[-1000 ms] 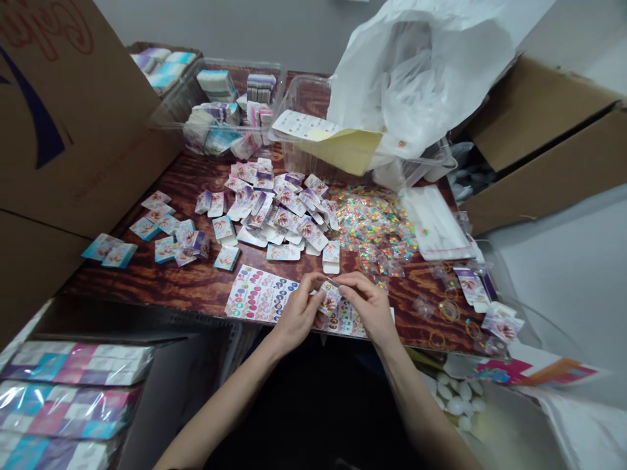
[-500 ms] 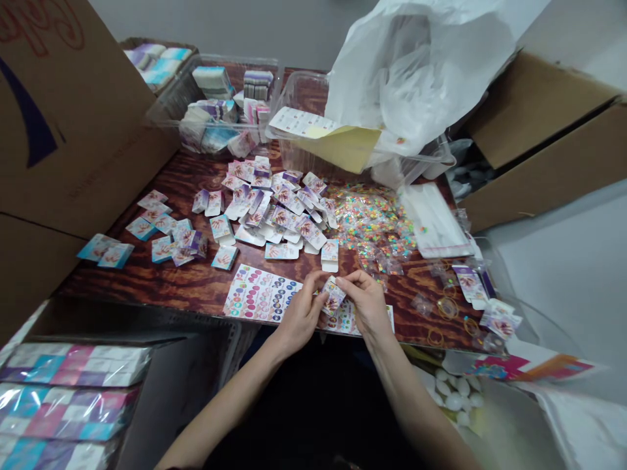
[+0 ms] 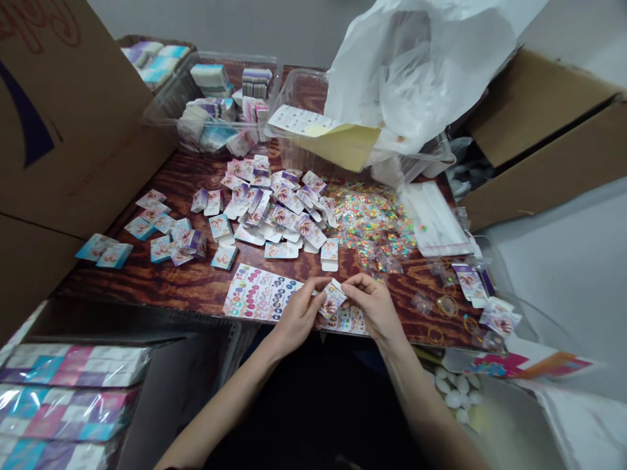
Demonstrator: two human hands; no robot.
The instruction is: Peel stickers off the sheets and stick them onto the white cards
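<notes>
- Far left on the counter (image 3: 203,277), a few blue-edged boxes (image 3: 114,256) lie flat; their thin card walls suggest something light, best lifted by the side edges.
- Next comes the heap of boxes (image 3: 289,219), jumbled, with several white flaps sticking out. Flaps like these would probably bend or crease if used as handles – the printed walls look the safer hold.
- Below the heap, the sticker sheet (image 3: 253,294) lies flat near the counter's front edge, running beneath both hands; it looks thin and limp.
- The left hand (image 3: 298,312) is clamped on the small box (image 3: 332,300), thumb on its printed face near the left side, the fingers behind mostly hidden.
- The small box is held tilted, above the sheet and between the two hands. It should weigh very little: card stiff enough to keep its shape, yet easily dented by a hard squeeze. The glossy print may be slightly slippery, so a gentle pinch across opposite edges suits it. Its contents cannot be told.
- The right hand (image 3: 375,305) is pinched at the box's upper right edge, thumb and forefinger together – a light fingertip hold that should spare the card.
- Farther right, clear packets of colourful bits (image 3: 375,219) look soft and slick, and rubber bands (image 3: 447,305) lie loose.
</notes>
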